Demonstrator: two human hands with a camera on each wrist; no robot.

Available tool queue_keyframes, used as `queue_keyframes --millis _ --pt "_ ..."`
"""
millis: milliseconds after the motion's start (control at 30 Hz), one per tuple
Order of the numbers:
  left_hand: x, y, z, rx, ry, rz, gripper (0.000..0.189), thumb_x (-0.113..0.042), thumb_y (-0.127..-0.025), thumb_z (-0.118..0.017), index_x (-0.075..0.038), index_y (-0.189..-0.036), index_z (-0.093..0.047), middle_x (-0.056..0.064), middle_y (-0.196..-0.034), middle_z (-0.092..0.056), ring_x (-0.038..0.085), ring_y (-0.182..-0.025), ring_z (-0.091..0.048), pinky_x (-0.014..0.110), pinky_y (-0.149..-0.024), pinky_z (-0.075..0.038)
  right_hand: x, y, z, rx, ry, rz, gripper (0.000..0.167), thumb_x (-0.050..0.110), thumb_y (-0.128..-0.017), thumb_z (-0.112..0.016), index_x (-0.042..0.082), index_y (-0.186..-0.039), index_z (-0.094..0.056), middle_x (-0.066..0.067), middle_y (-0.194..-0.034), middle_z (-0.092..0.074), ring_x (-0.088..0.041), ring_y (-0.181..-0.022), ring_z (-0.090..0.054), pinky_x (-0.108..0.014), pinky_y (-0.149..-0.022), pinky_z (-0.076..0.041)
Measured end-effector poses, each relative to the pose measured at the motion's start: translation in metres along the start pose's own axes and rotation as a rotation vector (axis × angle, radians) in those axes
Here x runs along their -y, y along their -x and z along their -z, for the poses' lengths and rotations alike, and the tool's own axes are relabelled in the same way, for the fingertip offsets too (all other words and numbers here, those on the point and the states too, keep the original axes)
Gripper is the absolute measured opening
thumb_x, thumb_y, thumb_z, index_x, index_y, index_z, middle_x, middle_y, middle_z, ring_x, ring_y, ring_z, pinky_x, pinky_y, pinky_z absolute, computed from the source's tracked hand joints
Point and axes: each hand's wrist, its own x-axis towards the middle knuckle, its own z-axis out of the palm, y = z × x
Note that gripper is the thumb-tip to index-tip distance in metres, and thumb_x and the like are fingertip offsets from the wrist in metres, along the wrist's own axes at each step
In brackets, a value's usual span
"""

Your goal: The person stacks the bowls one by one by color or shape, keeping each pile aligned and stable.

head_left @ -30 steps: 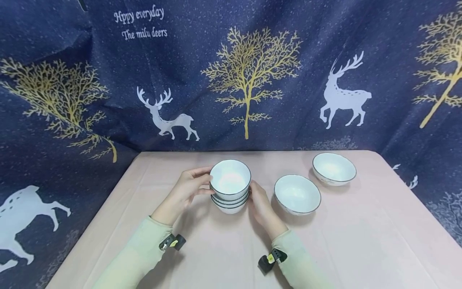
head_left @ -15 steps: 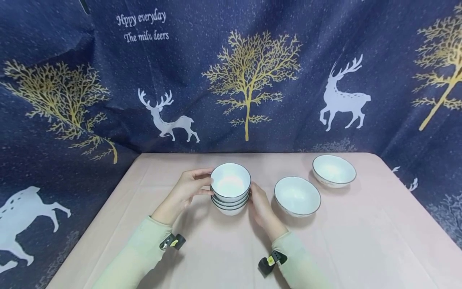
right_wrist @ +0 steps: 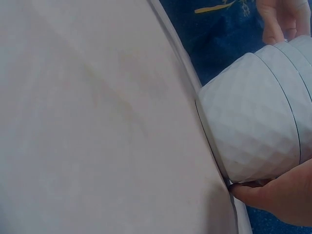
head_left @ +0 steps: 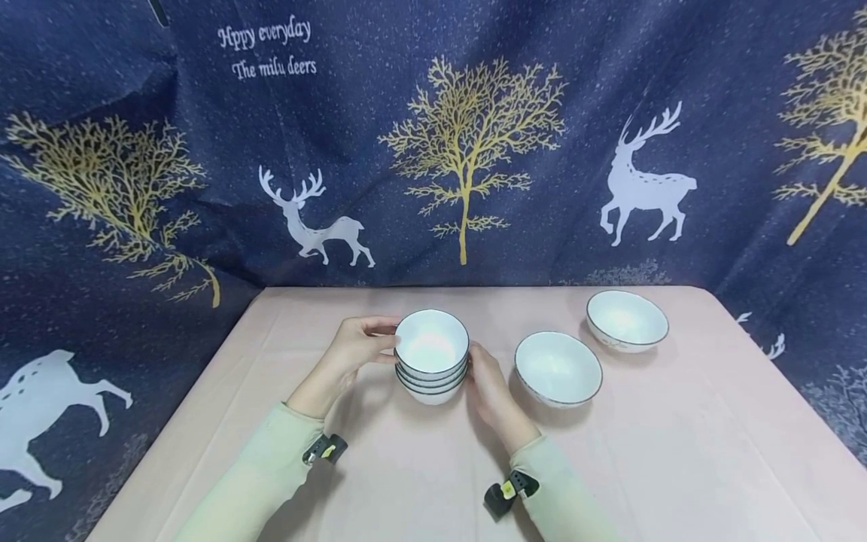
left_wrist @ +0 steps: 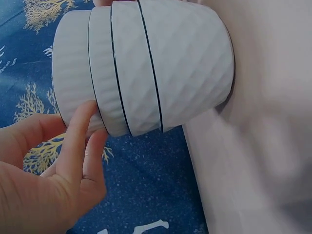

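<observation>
A stack of several white bowls (head_left: 433,396) with dark rims stands upright on the pink-covered table, near its middle. My left hand (head_left: 344,363) holds the top bowl (head_left: 432,341) from the left. In the left wrist view its fingertips (left_wrist: 88,108) lie on the smooth side close under the rim. From the right, my right hand (head_left: 489,385) steadies the lower bowls, some of its fingers hidden behind them. The right wrist view shows one finger of that hand (right_wrist: 287,195) at the base of the dimpled bottom bowl (right_wrist: 248,122).
One white bowl (head_left: 558,367) sits just right of my right hand, and another white bowl (head_left: 628,319) is farther back on the right. Behind the table (head_left: 677,444) hangs a dark blue cloth (head_left: 528,218) printed with deer and trees.
My left hand has lowered the top bowl slightly, so it sits deeper in the stack and the rims lie closer together. My right hand and the two separate bowls stay in place.
</observation>
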Motion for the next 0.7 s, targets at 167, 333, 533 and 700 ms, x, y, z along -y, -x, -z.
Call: queue_keyframes --millis 167,333,533,700 --pt "0.0006 -0.0002 0.0009 -0.001 -0.031 0.005 0.039 0.008 -0.085 -0.064 0.011 -0.123 -0.058 0.028 -0.112 -0.06 0.018 -0.077 -0.066 0.033 -0.073 -0.063 0.0004 0.0009 -0.0001 0.002 -0.008 0.004 0.055 0.037 -0.105 -0.023 0.005 -0.149 -0.03 -0.013 -0.156 -0.025 -0.03 -0.144 -0.021 -0.046 -0.12 -0.022" --pt "0.001 0.0006 0.0008 -0.002 -0.03 0.025 0.039 0.008 -0.085 -0.064 0.01 -0.123 -0.059 0.025 -0.111 -0.061 0.017 -0.079 -0.066 0.033 -0.075 -0.063 0.0008 0.0017 0.0 0.008 -0.015 0.007 0.056 0.038 -0.105 -0.023 0.005 -0.149 -0.029 -0.014 -0.156 -0.024 -0.031 -0.144 -0.02 -0.046 -0.12 -0.022" --pt "0.0042 0.0023 0.0025 0.005 -0.024 0.001 0.04 0.007 -0.085 -0.063 0.01 -0.124 -0.058 0.026 -0.114 -0.06 0.017 -0.082 -0.065 0.032 -0.076 -0.063 0.0012 0.0026 -0.0003 0.006 -0.012 0.012 0.055 0.035 -0.105 -0.023 0.003 -0.148 -0.03 -0.016 -0.156 -0.025 -0.032 -0.144 -0.021 -0.048 -0.12 -0.022" --pt "0.0063 0.003 0.0024 0.012 -0.007 -0.021 0.039 0.006 -0.087 -0.061 0.011 -0.125 -0.056 0.027 -0.116 -0.059 0.016 -0.084 -0.063 0.032 -0.076 -0.063 0.0016 0.001 0.0003 0.007 -0.022 0.006 0.054 0.034 -0.105 -0.024 0.003 -0.148 -0.03 -0.015 -0.156 -0.025 -0.031 -0.144 -0.02 -0.047 -0.12 -0.021"
